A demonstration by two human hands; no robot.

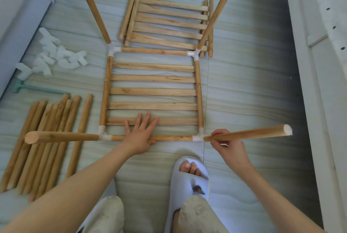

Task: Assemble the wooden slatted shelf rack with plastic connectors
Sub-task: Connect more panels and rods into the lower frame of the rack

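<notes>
Slatted frame [153, 93] flat on floor, four corner connectors on. Left hand [140, 135] spread, pressing front rail. Right hand [228, 145] pinching fourth post [247, 133] at front-right connector [197, 137]. Second shelf [169, 24], spare rods [47, 138], loose connectors [56, 54] unused.

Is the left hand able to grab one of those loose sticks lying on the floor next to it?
Probably yes. The left hand presses flat on the shelf frame, holding nothing, and the loose sticks lie uncovered on its own side; only the near-left post juts across them.
</notes>
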